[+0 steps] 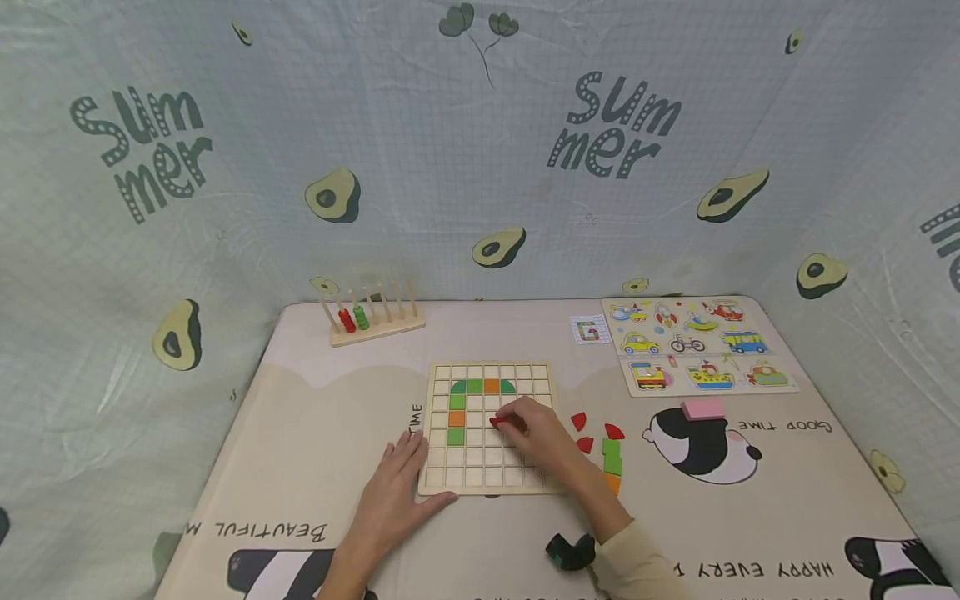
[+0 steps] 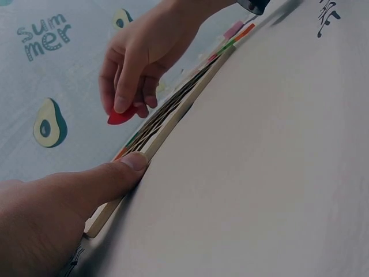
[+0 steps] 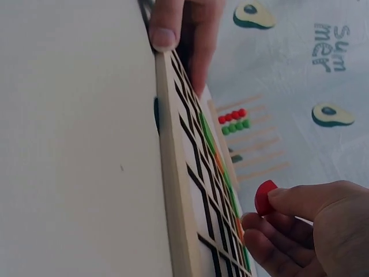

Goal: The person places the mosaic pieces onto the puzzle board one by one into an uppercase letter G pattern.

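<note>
A wooden grid board (image 1: 442, 478) lies in the middle of the table, with green and orange tiles (image 1: 457, 419) forming a row near its top and a column down its left. Over the board, my right hand (image 1: 536, 433) pinches a red rounded tile (image 3: 265, 197) between thumb and fingers; the left wrist view shows this red tile (image 2: 121, 117) above the grid. My left hand (image 1: 393, 496) lies at the board's lower left corner, fingers extended along the left side. Its thumb (image 2: 130, 164) presses on the frame's near edge.
Right of the board lie several red rounded tiles (image 1: 578, 421), green squares (image 1: 612, 457) and an orange one (image 1: 613, 483). Behind are a peg stand with beads (image 1: 378, 330), a pattern card (image 1: 590, 330) and a vehicle puzzle (image 1: 705, 346). A pink block (image 1: 703, 409) lies before the puzzle.
</note>
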{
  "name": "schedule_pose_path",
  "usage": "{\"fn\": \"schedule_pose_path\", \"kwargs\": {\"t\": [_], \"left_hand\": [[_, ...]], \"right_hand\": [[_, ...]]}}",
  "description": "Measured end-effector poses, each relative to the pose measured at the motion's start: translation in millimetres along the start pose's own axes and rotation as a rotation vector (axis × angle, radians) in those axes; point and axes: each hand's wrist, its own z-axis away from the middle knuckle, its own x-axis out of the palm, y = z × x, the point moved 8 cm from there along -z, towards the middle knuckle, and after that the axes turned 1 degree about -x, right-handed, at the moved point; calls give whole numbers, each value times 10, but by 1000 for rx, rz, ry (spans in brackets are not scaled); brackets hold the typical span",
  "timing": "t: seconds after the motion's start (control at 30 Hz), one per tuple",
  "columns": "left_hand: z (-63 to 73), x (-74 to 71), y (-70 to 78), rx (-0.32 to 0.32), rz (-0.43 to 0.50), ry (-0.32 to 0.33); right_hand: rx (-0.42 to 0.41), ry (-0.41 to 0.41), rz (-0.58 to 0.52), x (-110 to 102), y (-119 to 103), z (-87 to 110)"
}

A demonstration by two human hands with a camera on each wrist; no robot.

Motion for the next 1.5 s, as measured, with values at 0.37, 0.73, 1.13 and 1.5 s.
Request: {"fn": "schedule_pose_path", "kwargs": {"t": [0.37,0.73,1.13,1.5], "left_hand": [[8,-3,8,15,-8,21],[0,18,-4,-6,-16,3],[-5,23,-13,-8,-15,-11],[0,13,-8,1,3,-4]], "right_hand": [[5,-135,-2,323,-230,4],[-25,-177,19,564,-361,6],[-23,-175,111,634,-374,10],[-90,-159,178,630,-380,14]]}}
